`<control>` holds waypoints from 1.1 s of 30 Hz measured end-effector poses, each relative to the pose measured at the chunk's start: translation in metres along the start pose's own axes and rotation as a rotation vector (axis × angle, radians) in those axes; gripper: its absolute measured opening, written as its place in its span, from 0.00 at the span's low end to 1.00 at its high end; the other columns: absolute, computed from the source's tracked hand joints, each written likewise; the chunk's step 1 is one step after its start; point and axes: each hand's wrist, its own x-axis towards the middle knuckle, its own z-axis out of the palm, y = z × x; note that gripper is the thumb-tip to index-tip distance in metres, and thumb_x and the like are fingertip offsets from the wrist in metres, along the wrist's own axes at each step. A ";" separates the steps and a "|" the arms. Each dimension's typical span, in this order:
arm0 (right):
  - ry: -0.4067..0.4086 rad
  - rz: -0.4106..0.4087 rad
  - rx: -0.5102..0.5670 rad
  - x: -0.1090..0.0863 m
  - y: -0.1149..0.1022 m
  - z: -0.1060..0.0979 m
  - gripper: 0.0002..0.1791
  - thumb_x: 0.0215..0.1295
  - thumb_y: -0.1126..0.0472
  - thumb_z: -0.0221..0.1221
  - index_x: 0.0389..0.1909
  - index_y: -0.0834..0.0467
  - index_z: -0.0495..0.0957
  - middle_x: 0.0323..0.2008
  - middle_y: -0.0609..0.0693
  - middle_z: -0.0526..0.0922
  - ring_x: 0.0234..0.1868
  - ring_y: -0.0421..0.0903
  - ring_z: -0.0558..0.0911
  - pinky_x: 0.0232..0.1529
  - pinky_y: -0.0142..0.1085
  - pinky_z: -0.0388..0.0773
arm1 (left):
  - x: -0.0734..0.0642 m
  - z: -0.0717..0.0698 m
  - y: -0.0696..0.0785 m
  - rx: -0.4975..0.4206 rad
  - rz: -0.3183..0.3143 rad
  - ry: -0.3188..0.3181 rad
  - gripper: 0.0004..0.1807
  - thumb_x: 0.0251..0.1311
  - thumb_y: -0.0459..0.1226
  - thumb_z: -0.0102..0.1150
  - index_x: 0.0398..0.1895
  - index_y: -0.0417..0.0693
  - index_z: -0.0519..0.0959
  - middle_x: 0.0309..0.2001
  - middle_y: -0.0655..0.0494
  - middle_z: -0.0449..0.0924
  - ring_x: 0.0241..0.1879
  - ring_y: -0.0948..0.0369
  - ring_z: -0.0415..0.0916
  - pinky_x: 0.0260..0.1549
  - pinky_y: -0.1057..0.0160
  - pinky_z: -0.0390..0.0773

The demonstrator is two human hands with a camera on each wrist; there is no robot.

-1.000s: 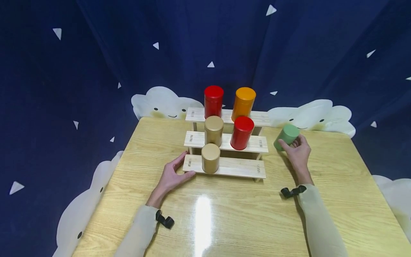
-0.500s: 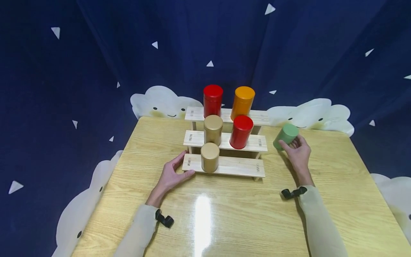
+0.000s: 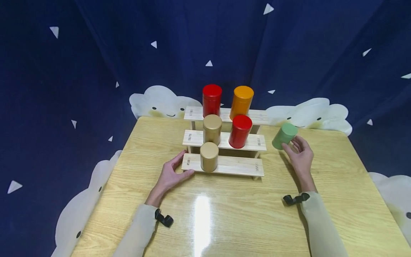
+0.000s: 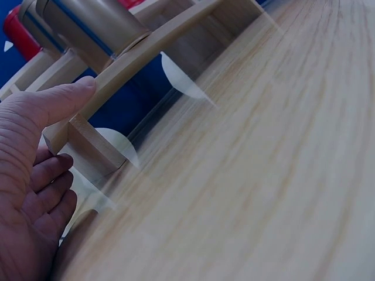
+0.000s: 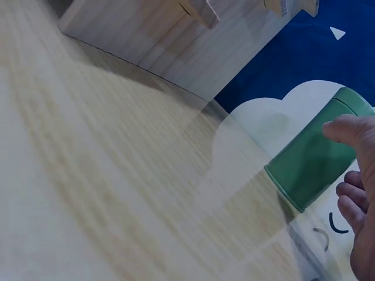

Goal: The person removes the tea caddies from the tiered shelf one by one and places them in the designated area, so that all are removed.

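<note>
A three-tier wooden display rack (image 3: 239, 166) stands on the table. My left hand (image 3: 170, 175) holds the left end of its lowest step, with the thumb (image 4: 70, 96) along the front edge; part of the fingers is hidden behind the board. A green canister (image 3: 284, 136) with a lid stands on the table to the right of the rack. Just beside it is my right hand (image 3: 301, 155), its fingers relaxed and spread away from the side. In the right wrist view the thumb overlaps the canister (image 5: 313, 155); I cannot tell whether it touches.
Red (image 3: 212, 100) and orange (image 3: 242, 101) canisters stand on the top step. A gold (image 3: 212, 128) and a red (image 3: 240, 132) one occupy the middle step, another gold one (image 3: 209, 157) the lowest. A dark blue curtain (image 3: 179, 32) hangs behind the wooden table (image 3: 244, 214).
My right hand has loosened from the green canister and drawn slightly back to the right. The canister stays in place. My left hand keeps its hold on the rack.
</note>
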 end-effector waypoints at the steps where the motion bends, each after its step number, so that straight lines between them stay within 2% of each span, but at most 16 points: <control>1: 0.005 0.000 0.002 0.000 0.005 -0.001 0.35 0.62 0.66 0.73 0.70 0.66 0.73 0.64 0.66 0.79 0.65 0.58 0.79 0.71 0.43 0.74 | 0.000 0.000 -0.001 -0.002 0.003 0.000 0.49 0.55 0.35 0.80 0.79 0.48 0.65 0.77 0.49 0.65 0.75 0.51 0.65 0.76 0.55 0.63; 8: 0.019 -0.034 -0.049 -0.013 0.005 -0.006 0.35 0.63 0.66 0.72 0.70 0.68 0.71 0.64 0.67 0.79 0.65 0.59 0.79 0.70 0.37 0.75 | 0.001 0.000 -0.002 -0.005 0.007 -0.002 0.49 0.54 0.34 0.80 0.79 0.47 0.65 0.77 0.48 0.66 0.75 0.51 0.65 0.76 0.56 0.62; 14: 0.011 -0.048 -0.047 -0.031 -0.023 -0.007 0.33 0.64 0.69 0.70 0.69 0.69 0.72 0.62 0.70 0.79 0.63 0.56 0.80 0.68 0.37 0.76 | 0.002 0.000 0.000 -0.017 -0.007 0.002 0.49 0.54 0.34 0.81 0.79 0.47 0.65 0.77 0.48 0.66 0.75 0.51 0.65 0.76 0.57 0.63; 21: 0.005 -0.094 0.013 -0.045 -0.044 -0.008 0.31 0.64 0.72 0.69 0.68 0.70 0.73 0.61 0.72 0.79 0.61 0.49 0.83 0.66 0.34 0.78 | 0.001 0.000 0.001 -0.012 -0.005 0.002 0.49 0.54 0.34 0.81 0.79 0.46 0.65 0.77 0.48 0.66 0.75 0.50 0.66 0.75 0.56 0.63; 25: 0.013 -0.116 0.051 -0.050 -0.053 -0.006 0.30 0.64 0.73 0.69 0.66 0.71 0.74 0.60 0.71 0.80 0.59 0.49 0.84 0.65 0.33 0.79 | 0.001 0.000 0.001 -0.002 -0.002 0.002 0.50 0.54 0.35 0.81 0.79 0.46 0.65 0.77 0.47 0.66 0.75 0.50 0.66 0.75 0.56 0.63; 29: 0.016 -0.179 0.106 -0.054 -0.061 -0.003 0.27 0.61 0.78 0.68 0.62 0.76 0.75 0.56 0.74 0.81 0.56 0.50 0.85 0.63 0.35 0.81 | 0.001 0.000 0.002 -0.004 -0.007 0.001 0.50 0.54 0.35 0.81 0.80 0.46 0.64 0.77 0.48 0.66 0.75 0.50 0.66 0.75 0.56 0.64; 33: 0.014 -0.230 0.153 -0.060 -0.066 0.002 0.25 0.59 0.81 0.67 0.59 0.78 0.76 0.52 0.65 0.86 0.54 0.50 0.87 0.60 0.35 0.83 | 0.000 0.000 0.001 -0.004 -0.009 0.000 0.50 0.54 0.35 0.81 0.80 0.45 0.64 0.77 0.48 0.66 0.74 0.49 0.67 0.75 0.55 0.64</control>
